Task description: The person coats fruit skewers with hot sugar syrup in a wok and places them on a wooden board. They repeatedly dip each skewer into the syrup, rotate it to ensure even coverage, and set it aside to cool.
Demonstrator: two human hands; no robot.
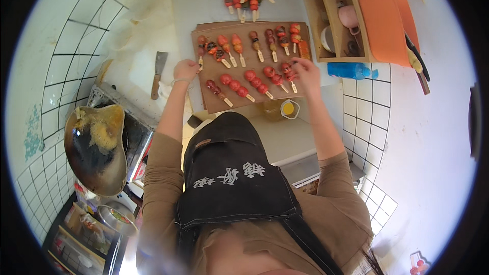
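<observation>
Candied fruit skewers on flat wooden sticks lie in two rows on a brown board or sheet [244, 61]. At its left edge is my left hand [186, 70], fingertips by the stick of the leftmost skewer [201, 51] in the far row; whether they grip it or the edge cannot be told. My right hand [307, 75], fingers bent, is beside the rightmost near-row skewer [287, 69]; contact is unclear. Strawberry skewers [237, 46] and darker ones make up the far row, round red fruit skewers [233, 85] most of the near row. Beyond the board lies a loose group of skewers [253, 2].
A scraper [157, 78] lies left of the board. Further left, a browned wok [95, 152] stands by a stove. At right are a wooden shelf [344, 55] with cups, a blue bottle [345, 70] and an orange holder [384, 26] with knives. A yellow-capped bottle [288, 109] is below the board.
</observation>
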